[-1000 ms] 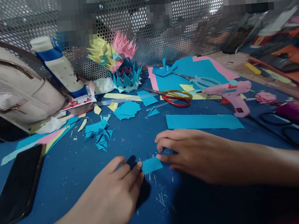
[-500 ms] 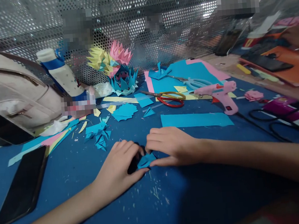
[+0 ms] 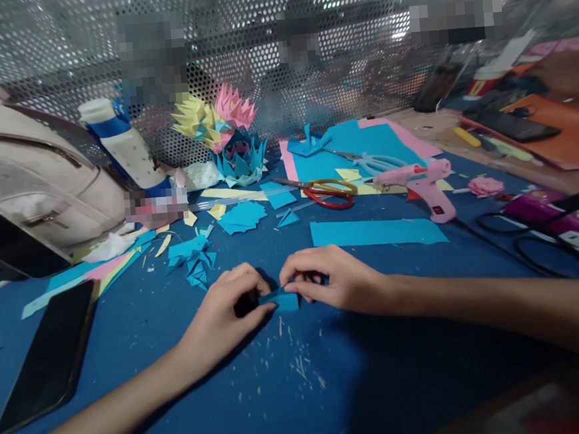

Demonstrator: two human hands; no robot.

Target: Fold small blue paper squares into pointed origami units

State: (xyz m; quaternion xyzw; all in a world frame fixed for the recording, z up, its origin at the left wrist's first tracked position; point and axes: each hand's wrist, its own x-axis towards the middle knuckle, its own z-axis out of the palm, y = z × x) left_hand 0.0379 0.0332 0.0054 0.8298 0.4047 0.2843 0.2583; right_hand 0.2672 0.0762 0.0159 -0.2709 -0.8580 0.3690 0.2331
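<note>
A small piece of blue paper (image 3: 287,301) is held between both hands just above the dark blue table (image 3: 224,409). My left hand (image 3: 226,305) pinches its left end between thumb and fingers. At its upper right edge, my right hand (image 3: 332,280) grips it with thumb and curled fingers. Folded blue paper pieces (image 3: 191,255) lie beyond my left hand, with a stack of blue squares (image 3: 242,217) behind them. Past my right hand lies a long blue paper strip (image 3: 378,232).
Red-and-yellow scissors (image 3: 328,194), light blue pliers (image 3: 380,163) and a pink glue gun (image 3: 430,189) lie behind the strip. Paper flowers (image 3: 239,157) stand at the back. Phones (image 3: 47,356), a bottle (image 3: 126,149) and a bag (image 3: 25,171) are left; a purple power strip (image 3: 560,219) is right.
The blue paper has been turned and now looks flatter, like a short strip. My right thumb has moved up onto its upper edge, and my left hand has shifted slightly left.
</note>
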